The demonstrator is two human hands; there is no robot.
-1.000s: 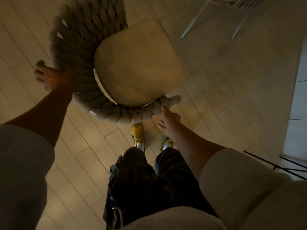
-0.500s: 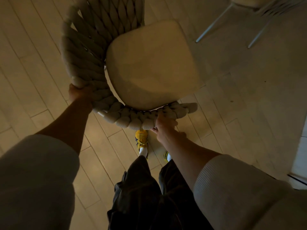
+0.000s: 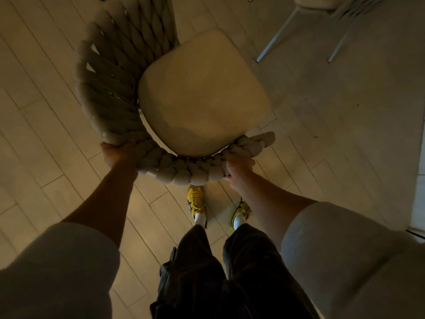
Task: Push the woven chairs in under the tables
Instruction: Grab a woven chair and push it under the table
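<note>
Currently, head view only. Lighting is dim and warm.

The woven chair (image 3: 202, 93) stands on the plank floor (image 3: 46, 88) directly in front of the person and is seen from above. Its pale seat cushion (image 3: 207, 72) faces up. Its braided backrest (image 3: 110, 72) curves from the upper left of the frame, down the left side and round along the near edge.

Left grip (image 3: 117, 155): curled round the braided rim at the lower-left bend of the backrest, fingers wrapped under the weave and holding it. The forearm is bare, with a light sleeve (image 3: 57, 268) pushed up above it.

Right grip (image 3: 236, 171): closed on the braided rim near its lower-right end, knuckles up and fingers tucked beneath the cords. The right sleeve (image 3: 345, 249) is light and ribbed.

Relative position: the seat lies just beyond both grips and between them. The near arc of the backrest spans from one grip to the other.

Below the rim, two yellow shoes (image 3: 195, 201) show on the floor, close to the chair's near edge, with dark trousers (image 3: 218, 272) above them.

At the upper right, well apart from the held chair, a second chair (image 3: 322, 5) is partly in frame, with thin pale legs (image 3: 276, 35) angled down to the floor.
</note>
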